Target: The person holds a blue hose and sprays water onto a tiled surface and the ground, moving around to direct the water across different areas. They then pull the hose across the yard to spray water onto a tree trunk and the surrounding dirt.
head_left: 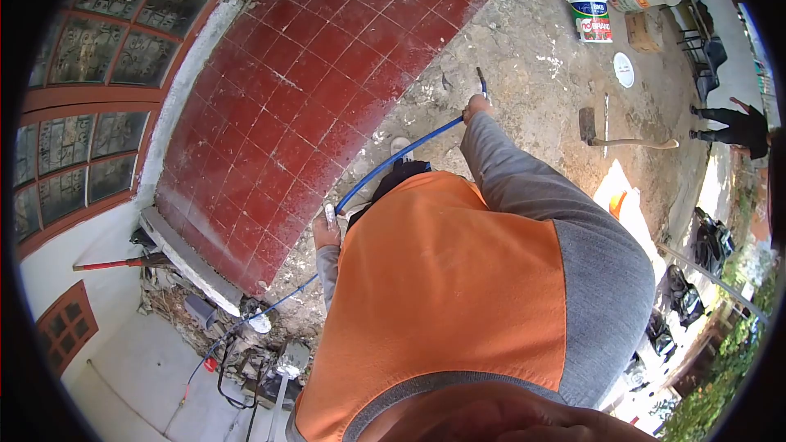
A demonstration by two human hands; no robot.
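A thick blue hose (393, 159) runs in a curve between my two hands, over the edge of the red tiled floor. My right hand (476, 107) is closed round its upper end, where a short dark-tipped piece sticks out above the bare, dusty ground. Lower on the left, my left hand (327, 231) is closed round the other end of this stretch, beside a small whitish piece at the fingers. A thinner blue line (278, 304) trails from below my left hand towards the rubble. My orange-and-grey shirt hides part of the ground.
A hoe (634, 142) lies at right. Beyond are a white lid (624, 69), a paint bucket (591, 18) with a crouching person's hand at it, and another person (737, 129). Rubble (184, 299) and a red-handled tool (110, 264) lie left; black bags (684, 295) lie right.
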